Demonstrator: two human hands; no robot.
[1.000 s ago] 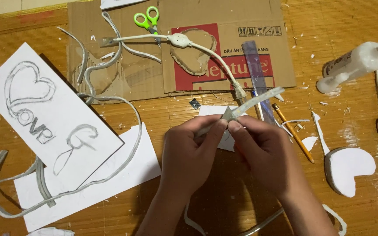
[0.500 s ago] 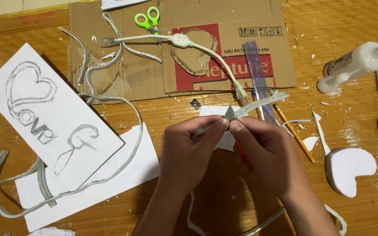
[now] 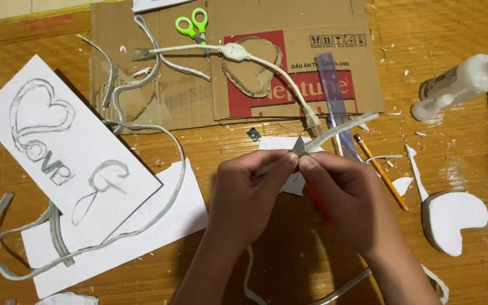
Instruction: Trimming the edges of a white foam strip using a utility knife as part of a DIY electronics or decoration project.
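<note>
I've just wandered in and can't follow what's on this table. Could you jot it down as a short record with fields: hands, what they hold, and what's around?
left hand: pinches a clear flexible strip with the right hand
right hand: fingertips meet the left's; something red shows beneath it
clear flexible strip: slants up to the right from the fingertips
blade tip: small grey point at the fingertips
left side: heart sketch sheet, looped by grey strip
far side: cardboard sheet, green scissors, white cable, clear ruler
right side: glue bottle, pencil, white foam heart
surface: wooden table
</note>
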